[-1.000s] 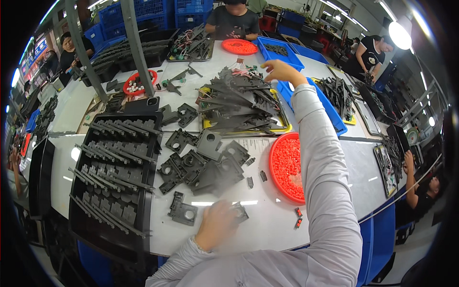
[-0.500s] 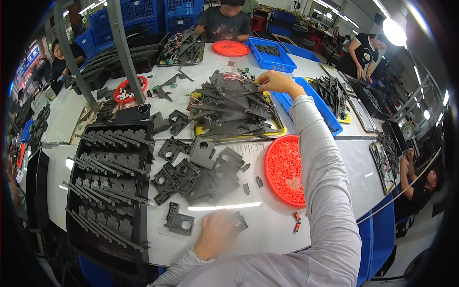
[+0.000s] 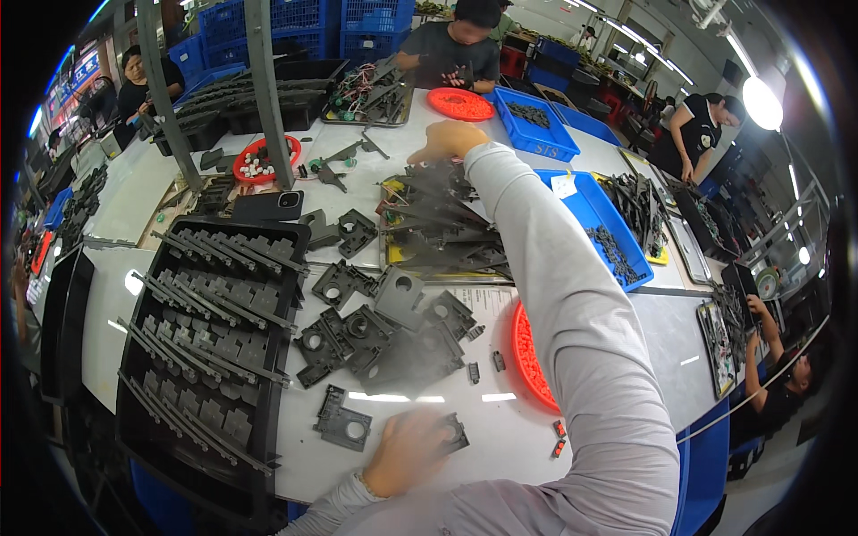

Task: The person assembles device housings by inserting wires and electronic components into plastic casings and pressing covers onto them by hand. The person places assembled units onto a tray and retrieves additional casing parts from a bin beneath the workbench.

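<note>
My left hand (image 3: pixel 409 454) is low over the near table, blurred, its fingers closed on a dark grey plastic housing (image 3: pixel 457 432) with a round opening. Stretched far forward, my right hand (image 3: pixel 450 143) is bent downward with fingers together at the far end of a pile of long dark plastic parts (image 3: pixel 442 219); what it pinches cannot be made out. The pile lies on a yellow-edged tray (image 3: pixel 447 268), partly behind my right sleeve. Between my hands and that tray several similar housings (image 3: pixel 359 330) lie loosely heaped, and a single one (image 3: pixel 342 420) sits nearer.
At left stands a black crate (image 3: pixel 210 357) with rows of long dark parts. A red tray of small red pieces (image 3: pixel 529 353) is partly behind my right arm. Blue bins (image 3: pixel 603 232), a phone (image 3: pixel 268 206) and a red basket (image 3: pixel 266 161) are farther off. Co-workers sit or stand around.
My right hand has moved left across the far end of the pile. The left hand stays low with the housing. The whole view has shifted slightly.
</note>
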Motion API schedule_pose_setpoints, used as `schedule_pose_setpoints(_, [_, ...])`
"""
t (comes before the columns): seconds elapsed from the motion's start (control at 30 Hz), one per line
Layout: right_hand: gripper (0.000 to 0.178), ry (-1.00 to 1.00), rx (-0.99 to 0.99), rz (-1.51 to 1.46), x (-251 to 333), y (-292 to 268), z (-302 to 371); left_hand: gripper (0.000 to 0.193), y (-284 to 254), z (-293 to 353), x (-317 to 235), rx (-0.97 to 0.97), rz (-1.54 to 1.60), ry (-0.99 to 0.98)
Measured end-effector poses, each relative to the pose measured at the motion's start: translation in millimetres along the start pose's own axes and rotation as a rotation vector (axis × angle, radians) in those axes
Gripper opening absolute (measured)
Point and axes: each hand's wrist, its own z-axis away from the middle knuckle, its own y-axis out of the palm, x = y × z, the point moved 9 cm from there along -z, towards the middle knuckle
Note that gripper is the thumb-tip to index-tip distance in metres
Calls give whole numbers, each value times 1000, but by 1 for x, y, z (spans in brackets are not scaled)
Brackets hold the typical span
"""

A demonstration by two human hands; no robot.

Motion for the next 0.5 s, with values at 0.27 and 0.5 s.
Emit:
schedule_pose_setpoints(0.27, [30,-44,28,-24,-10,-1,1,39,-3,-2,-1,9,14,9])
schedule_pose_setpoints(0.5, [25,4,-93,-117,-69,-35,0,41,-2,1,-1,-26,2,17])
